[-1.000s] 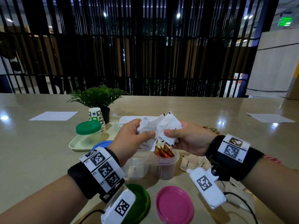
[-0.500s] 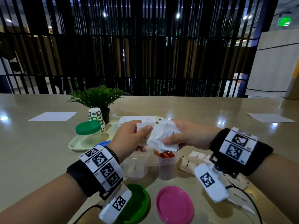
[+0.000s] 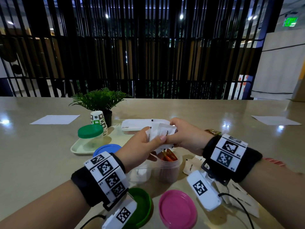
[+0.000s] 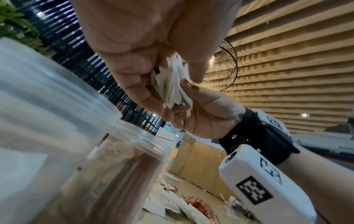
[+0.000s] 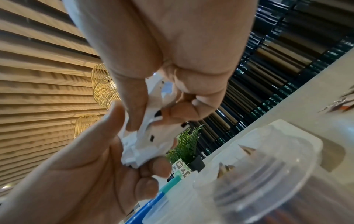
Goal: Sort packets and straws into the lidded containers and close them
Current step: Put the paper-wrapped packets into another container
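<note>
Both hands hold one bunch of white sugar packets [image 3: 160, 134] above two open clear containers. My left hand [image 3: 140, 149] pinches the bunch from the left, thumb on top; my right hand [image 3: 184, 138] grips it from the right. The same packets [image 4: 172, 87] show between the fingers in the left wrist view, and the packets [image 5: 145, 141] show again in the right wrist view. Below, the right container [image 3: 166, 169] holds orange-red packets; the left container [image 3: 140, 174] holds something white. A green lid [image 3: 140, 205] and a pink lid [image 3: 177, 209] lie near me.
A pale tray [image 3: 79, 147] at left carries a green-lidded container [image 3: 90, 132]; a blue lid [image 3: 107, 149] lies beside it. A potted plant [image 3: 100, 103], a paper cup [image 3: 98, 119] and a flat white box [image 3: 135, 125] stand behind. Loose packets [image 3: 193, 167] lie at right.
The spread packets have been gathered into a tighter bunch between both hands. My right hand has moved up and to the left, closer to my left hand.
</note>
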`<state>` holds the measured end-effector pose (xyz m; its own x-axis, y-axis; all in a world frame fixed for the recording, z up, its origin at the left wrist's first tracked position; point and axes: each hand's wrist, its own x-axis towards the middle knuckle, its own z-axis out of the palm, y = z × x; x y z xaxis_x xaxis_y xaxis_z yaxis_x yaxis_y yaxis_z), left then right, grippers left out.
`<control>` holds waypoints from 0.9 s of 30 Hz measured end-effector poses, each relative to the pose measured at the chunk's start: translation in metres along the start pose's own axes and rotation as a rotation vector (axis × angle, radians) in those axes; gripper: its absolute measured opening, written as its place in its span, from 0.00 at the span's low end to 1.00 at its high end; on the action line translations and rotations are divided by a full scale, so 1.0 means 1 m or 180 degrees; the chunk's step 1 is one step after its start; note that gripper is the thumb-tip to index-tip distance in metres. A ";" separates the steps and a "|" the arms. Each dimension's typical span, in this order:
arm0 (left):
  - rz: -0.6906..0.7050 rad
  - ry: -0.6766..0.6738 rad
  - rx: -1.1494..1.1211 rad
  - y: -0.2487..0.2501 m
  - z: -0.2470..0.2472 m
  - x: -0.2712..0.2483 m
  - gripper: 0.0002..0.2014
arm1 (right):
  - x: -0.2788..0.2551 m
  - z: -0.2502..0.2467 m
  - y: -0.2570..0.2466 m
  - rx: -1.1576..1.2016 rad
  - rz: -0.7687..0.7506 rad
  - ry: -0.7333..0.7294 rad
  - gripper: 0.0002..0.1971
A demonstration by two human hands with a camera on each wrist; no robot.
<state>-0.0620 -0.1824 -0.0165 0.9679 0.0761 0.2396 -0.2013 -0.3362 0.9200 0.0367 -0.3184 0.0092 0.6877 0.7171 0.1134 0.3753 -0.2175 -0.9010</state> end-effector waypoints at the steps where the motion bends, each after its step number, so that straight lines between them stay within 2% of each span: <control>1: -0.0013 0.0030 -0.0139 -0.002 0.001 0.000 0.10 | 0.000 0.001 0.001 0.0091 -0.0005 0.0120 0.19; 3: -0.0045 0.0172 -0.0398 -0.002 0.001 0.001 0.13 | -0.001 0.003 0.001 0.0399 0.0021 0.0250 0.24; 4: -0.0030 0.0255 -0.0509 -0.002 0.002 0.002 0.13 | -0.002 0.003 0.002 0.0520 0.0035 0.0228 0.24; 7: 0.0017 0.0386 -0.0597 -0.003 0.001 0.004 0.14 | -0.009 0.009 0.000 0.0694 -0.0033 -0.0064 0.13; 9: 0.0030 0.0388 -0.0612 -0.004 0.001 0.005 0.14 | -0.012 0.013 -0.002 0.0935 0.0039 -0.0240 0.10; 13: -0.0038 0.0213 -0.0486 -0.004 0.005 0.003 0.10 | -0.012 0.015 -0.004 0.0989 0.0200 -0.0539 0.25; 16: -0.0018 0.0045 -0.0136 -0.004 0.007 0.003 0.10 | -0.013 0.018 -0.007 0.0719 0.0251 -0.0685 0.30; 19: 0.0173 0.0226 -0.0008 -0.006 0.005 0.003 0.10 | -0.011 0.019 -0.002 0.1069 0.0269 -0.0622 0.35; 20: 0.0233 0.0322 -0.0020 -0.007 0.004 0.003 0.10 | -0.010 0.019 -0.001 0.1225 0.0255 -0.0627 0.34; 23: 0.0412 0.0544 0.0024 -0.011 0.000 0.007 0.14 | -0.012 0.018 -0.002 0.1420 0.0203 -0.0750 0.19; 27: 0.0534 0.0826 0.0310 -0.022 -0.002 0.015 0.32 | -0.015 0.015 -0.006 0.1753 0.0249 -0.0985 0.17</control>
<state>-0.0430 -0.1723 -0.0330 0.8493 0.2446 0.4679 -0.3273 -0.4516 0.8301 0.0150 -0.3175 0.0069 0.4578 0.8890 -0.0134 -0.1001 0.0365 -0.9943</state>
